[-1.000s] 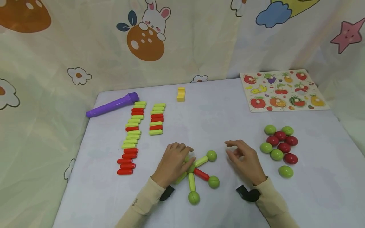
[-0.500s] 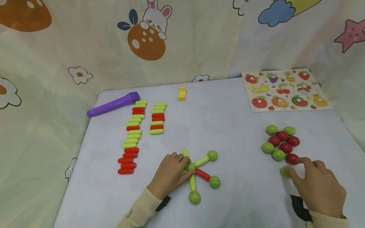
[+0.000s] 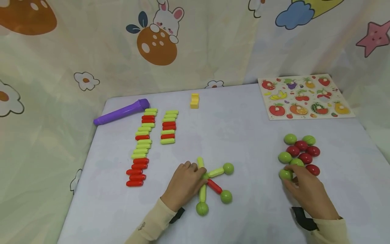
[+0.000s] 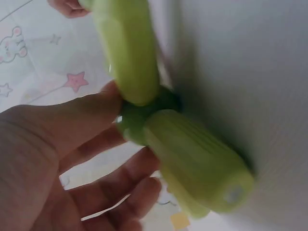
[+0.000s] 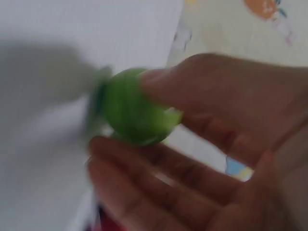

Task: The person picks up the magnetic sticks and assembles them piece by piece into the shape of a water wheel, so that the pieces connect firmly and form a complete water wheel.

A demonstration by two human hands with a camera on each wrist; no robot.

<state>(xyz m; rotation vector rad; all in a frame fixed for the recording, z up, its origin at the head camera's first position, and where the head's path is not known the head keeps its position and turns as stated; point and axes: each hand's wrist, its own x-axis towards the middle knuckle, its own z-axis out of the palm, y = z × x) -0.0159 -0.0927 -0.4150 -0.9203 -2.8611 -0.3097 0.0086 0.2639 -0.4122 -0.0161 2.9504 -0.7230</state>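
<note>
My left hand grips the green hub ball of a ball-and-stick toy on the table, its thumb and fingers on either side. Green rods and one red rod fan out from the hub. Three of the rods end in green balls; the far rod has a bare end. The hand hides the toy's left side. Over on the right, my right hand pinches a loose green ball between thumb and fingers, close over the tabletop.
Several red and green balls lie just beyond my right hand. Two columns of red and green rods line the left side. Farther back are a purple microphone-shaped stick, a small yellow block and a fruit puzzle board.
My right hand went right from beside the toy to the nearest green ball, took hold of it and brought it left. My left hand stays at the hub; the toy has turned slightly.
</note>
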